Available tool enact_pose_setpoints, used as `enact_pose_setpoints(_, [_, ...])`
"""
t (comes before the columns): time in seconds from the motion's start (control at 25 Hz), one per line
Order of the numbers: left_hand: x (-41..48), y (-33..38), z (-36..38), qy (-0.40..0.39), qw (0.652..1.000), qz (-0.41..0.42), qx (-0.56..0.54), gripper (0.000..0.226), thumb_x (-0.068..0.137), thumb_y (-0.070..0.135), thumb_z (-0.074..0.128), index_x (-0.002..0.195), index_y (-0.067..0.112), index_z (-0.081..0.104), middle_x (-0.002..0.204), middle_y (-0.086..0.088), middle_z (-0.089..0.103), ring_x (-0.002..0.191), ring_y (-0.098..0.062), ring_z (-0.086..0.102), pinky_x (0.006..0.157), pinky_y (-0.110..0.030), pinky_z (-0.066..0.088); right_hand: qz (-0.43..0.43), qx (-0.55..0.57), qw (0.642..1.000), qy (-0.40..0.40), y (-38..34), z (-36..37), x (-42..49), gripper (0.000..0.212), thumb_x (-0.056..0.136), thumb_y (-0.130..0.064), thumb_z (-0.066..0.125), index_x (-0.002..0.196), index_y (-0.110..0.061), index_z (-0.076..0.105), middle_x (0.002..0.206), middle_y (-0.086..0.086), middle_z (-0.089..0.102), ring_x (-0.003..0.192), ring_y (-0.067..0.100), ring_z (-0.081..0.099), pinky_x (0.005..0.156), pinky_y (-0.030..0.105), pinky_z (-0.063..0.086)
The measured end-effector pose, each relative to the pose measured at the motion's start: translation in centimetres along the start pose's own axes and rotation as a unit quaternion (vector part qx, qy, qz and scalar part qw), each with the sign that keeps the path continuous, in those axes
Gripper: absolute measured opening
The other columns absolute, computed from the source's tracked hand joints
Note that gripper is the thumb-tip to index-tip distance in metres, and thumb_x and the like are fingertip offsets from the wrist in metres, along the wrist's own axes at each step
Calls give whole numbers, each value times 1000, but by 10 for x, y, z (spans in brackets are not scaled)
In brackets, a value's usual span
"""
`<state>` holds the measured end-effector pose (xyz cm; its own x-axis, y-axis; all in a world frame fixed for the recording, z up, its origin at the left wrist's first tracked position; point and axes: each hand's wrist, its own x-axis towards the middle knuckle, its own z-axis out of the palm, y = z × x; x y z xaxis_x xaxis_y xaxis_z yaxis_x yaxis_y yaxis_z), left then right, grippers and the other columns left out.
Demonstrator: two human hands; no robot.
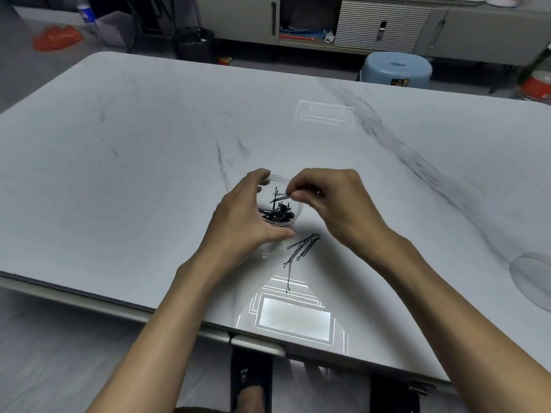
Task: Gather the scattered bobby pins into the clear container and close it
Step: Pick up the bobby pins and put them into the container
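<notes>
My left hand [244, 216] is curled round the clear container [295, 210], a small round plastic tub w/ thin see-through walls, tipped toward my right. Inside it sits a tangled pile of pins [277, 214], black wire, thin & wavy. My right hand [331, 201] pinches one bobby pin [283, 198] betw. thumb & fingertips, just over the tub's mouth. The loose pins [304, 244] lie crossed on the table [149, 174], just beside my left thumb (a handful, one stretched toward me). The tabletop is glossy pale marble-look w/ grey veins & rounded corners. A clear round lid [533, 278] rests well apart at the right edge. Beyond the far edge stand a blue stool [396, 70] & a black bin [195, 43]. Bare slab lies open left & ahead.
</notes>
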<state>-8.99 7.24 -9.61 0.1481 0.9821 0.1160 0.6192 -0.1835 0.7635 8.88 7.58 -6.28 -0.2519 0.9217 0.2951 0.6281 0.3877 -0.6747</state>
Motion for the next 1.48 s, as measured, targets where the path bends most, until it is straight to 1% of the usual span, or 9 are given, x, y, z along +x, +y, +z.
enact_pose_setpoints(0.12, [0,3,1,-14,1000,9,-4,103,48,41,89,137,28,41,131,12,55,119,-7,51,97,-33,44,-15,-15,999,-39,-4,7,0,11,82,-7,72,91,-13,73,76,-5,66,65,-7,53,66,7,37])
enact_pose_setpoints(0.28, [1,-1,-2,15,1000,3,1,103,48,40,90,137,27,41,129,11,56,117,-8,52,95,-31,44,-8,3,1000,27,9,-2,-1,13,81,-5,71,90,-15,72,83,-4,69,70,-1,55,69,8,39])
enact_pose_setpoints(0.32, [2,-3,-3,27,1000,-4,-2,103,47,40,91,137,27,42,128,12,56,116,-8,52,94,-30,44,14,-1,1000,8,14,-5,-3,14,80,-6,72,88,-17,72,82,-4,69,70,-2,55,69,10,40])
enact_pose_setpoints(0.48, [4,-8,-5,58,998,-25,-10,102,48,38,91,137,28,41,126,14,55,116,-7,52,92,-27,43,70,-95,971,-206,31,1,-17,18,76,-11,78,91,-18,73,89,-2,68,80,9,59,76,28,48])
enact_pose_setpoints(0.8, [4,-10,-3,50,998,-26,-8,103,47,43,89,137,30,40,126,16,54,117,-6,51,92,-29,44,59,-192,949,-243,35,11,-25,9,86,-7,62,86,-17,63,92,-1,61,87,18,54,75,35,46])
enact_pose_setpoints(1.04, [4,-9,-4,49,998,-26,-10,102,47,41,89,136,30,41,124,17,53,116,-6,52,90,-26,42,105,-159,963,-189,39,-5,-21,22,81,-1,58,81,-22,65,74,-15,67,76,12,61,66,28,48])
enact_pose_setpoints(1.24, [3,-9,-5,47,998,-27,-10,101,48,41,89,136,31,40,126,17,54,116,-6,51,91,-27,43,82,-180,966,-168,38,-16,-16,30,84,5,56,94,-19,72,86,-4,72,82,16,64,73,29,50])
enact_pose_setpoints(1.4, [3,-8,-4,45,999,-27,-10,101,48,40,90,136,31,40,125,18,53,116,-6,51,90,-27,43,80,-174,980,-59,30,-30,-10,14,85,-8,68,90,-20,73,82,-5,72,78,14,63,72,29,49])
enact_pose_setpoints(1.48, [2,-6,-3,38,999,-23,-11,101,47,42,89,135,31,41,125,18,54,115,-5,51,90,-26,43,69,-123,990,21,20,-33,-6,10,84,-12,70,87,-22,73,74,-12,67,68,5,58,67,19,44])
